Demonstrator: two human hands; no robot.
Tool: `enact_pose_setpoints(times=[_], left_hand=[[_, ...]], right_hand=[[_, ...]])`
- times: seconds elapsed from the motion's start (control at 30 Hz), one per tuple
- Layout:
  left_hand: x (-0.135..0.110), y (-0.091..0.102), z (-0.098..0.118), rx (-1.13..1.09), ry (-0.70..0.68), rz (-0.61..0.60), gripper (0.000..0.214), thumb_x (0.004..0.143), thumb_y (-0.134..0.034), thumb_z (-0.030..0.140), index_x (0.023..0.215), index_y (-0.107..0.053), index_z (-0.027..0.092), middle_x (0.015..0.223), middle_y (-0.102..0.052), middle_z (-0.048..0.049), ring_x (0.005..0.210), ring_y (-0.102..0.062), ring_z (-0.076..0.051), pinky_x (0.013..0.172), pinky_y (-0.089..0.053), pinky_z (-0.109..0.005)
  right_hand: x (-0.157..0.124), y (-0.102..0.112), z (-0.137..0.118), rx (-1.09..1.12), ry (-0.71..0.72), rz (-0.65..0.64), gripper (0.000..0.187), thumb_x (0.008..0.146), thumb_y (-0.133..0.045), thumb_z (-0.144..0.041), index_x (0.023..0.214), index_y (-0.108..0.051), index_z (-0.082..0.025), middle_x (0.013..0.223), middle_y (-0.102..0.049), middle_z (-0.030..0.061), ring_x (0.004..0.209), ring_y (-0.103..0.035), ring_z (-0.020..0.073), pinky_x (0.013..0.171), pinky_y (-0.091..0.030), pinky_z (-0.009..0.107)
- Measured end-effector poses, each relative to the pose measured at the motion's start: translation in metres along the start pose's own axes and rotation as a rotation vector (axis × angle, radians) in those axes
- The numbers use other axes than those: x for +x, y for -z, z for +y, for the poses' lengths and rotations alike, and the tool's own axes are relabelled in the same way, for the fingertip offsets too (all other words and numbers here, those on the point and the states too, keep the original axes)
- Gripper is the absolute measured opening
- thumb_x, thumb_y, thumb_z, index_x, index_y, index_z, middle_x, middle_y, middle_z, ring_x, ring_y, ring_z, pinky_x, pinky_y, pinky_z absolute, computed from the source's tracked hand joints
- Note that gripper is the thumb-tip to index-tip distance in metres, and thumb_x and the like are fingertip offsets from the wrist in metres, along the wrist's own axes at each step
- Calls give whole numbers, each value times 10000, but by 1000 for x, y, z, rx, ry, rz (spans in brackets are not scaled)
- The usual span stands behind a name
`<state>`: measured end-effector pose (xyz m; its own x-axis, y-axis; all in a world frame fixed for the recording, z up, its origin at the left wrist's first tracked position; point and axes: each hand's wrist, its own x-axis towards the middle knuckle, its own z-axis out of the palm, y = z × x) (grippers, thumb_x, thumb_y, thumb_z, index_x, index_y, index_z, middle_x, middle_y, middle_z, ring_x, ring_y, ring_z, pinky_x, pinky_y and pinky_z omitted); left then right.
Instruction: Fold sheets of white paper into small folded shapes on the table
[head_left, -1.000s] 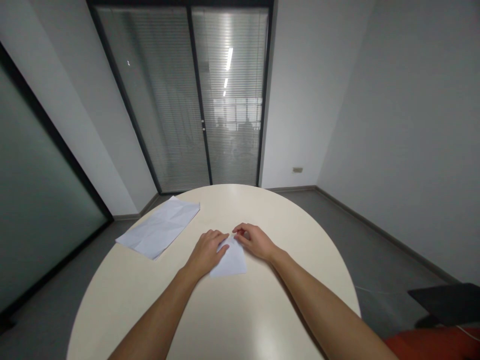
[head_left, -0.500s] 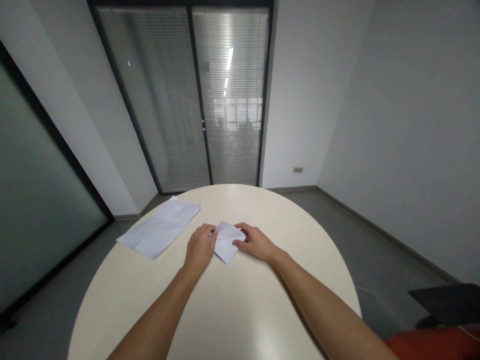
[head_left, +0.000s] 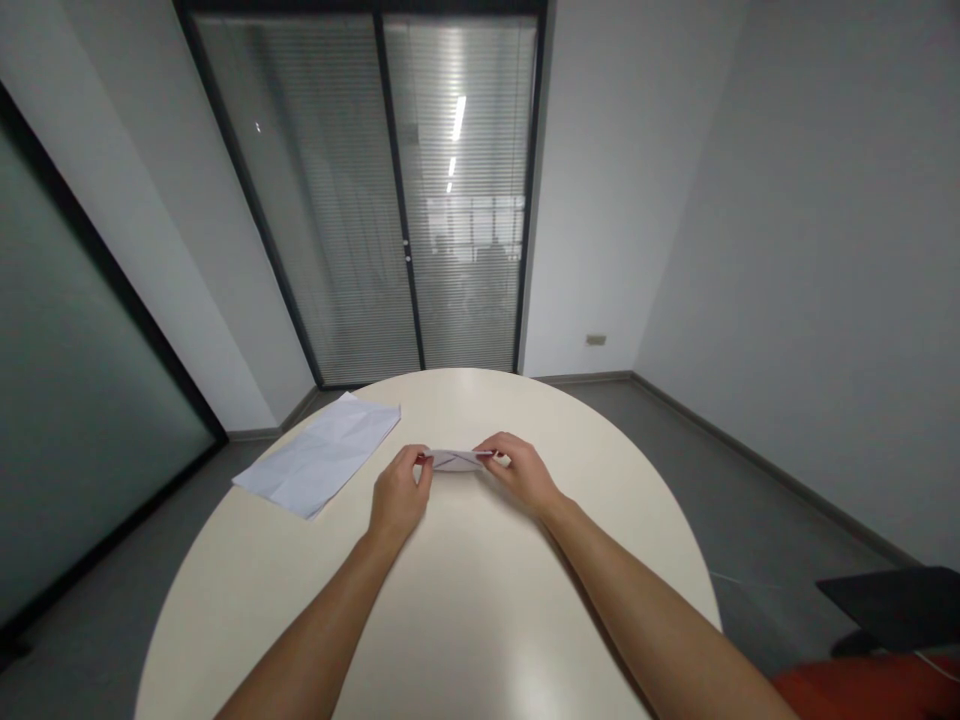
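Paper (head_left: 456,461), white and folded small, held nearly edge-on over the far half of the round cream table (head_left: 450,620). Left hand (head_left: 397,497) pinching one end between thumb and fingers, right hand (head_left: 520,474) pinching the other; hands apart, with the folded strip spanning the gap. Done, judging by the slanting lines across the near side: several folds, probably. Not yet done: release from either hand. Too small and foreshortened to count folds made or remaining. Larger creased white sheet (head_left: 319,455) lying near the table's left edge, untouched.
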<state>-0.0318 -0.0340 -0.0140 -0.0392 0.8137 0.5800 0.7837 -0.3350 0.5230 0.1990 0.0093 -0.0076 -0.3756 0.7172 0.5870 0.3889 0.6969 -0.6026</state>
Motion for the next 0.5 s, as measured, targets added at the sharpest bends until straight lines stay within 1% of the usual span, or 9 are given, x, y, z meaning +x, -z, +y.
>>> enact_pose_setpoints(times=[0.07,0.13,0.2,0.3,0.37,0.5], left_hand=[[0,0,-1,33,-22,-10,156,962,-494,265,1048,-621,237,1028,-723,-46,985,-672,-226,893,-509,-348],[-1,1,-2,62,-66,-17,164,954,-504,235,1064,-625,237,1067,-724,-51,1041,-662,-232,928,-502,-355],[-1,2,-3,80,-114,-35,179,947,-500,195,1063,-630,238,1075,-725,-48,1055,-659,-225,942,-498,-345],[0,4,-4,121,-169,-115,205,926,-497,139,1027,-646,237,1068,-731,-36,1037,-668,-213,930,-499,-329],[-1,5,-5,160,-171,-191,218,907,-510,119,1014,-662,233,1067,-739,-28,1018,-680,-210,909,-502,-321],[-1,5,-6,234,-98,-321,250,889,-521,108,1012,-696,236,1068,-761,-13,988,-705,-209,865,-509,-310]], right_hand=[[0,4,0,-48,80,-16,173,948,-578,-181,1009,-735,-222,988,-731,69,954,-644,208,879,-489,344],[-1,8,0,-109,127,-61,209,940,-575,-154,1047,-740,-228,1011,-730,75,983,-641,217,892,-492,357],[-1,10,1,-170,144,-113,237,921,-587,-129,1066,-747,-227,1017,-728,77,984,-642,222,885,-497,354],[-2,9,3,-243,153,-186,265,875,-611,-85,1050,-762,-214,1018,-728,76,979,-646,222,877,-498,336],[-2,8,4,-266,161,-236,272,855,-619,-76,1039,-770,-211,1012,-729,71,976,-649,218,867,-499,322],[-3,7,3,-262,161,-296,259,831,-643,-93,1018,-780,-206,981,-737,63,964,-657,216,863,-503,313]])
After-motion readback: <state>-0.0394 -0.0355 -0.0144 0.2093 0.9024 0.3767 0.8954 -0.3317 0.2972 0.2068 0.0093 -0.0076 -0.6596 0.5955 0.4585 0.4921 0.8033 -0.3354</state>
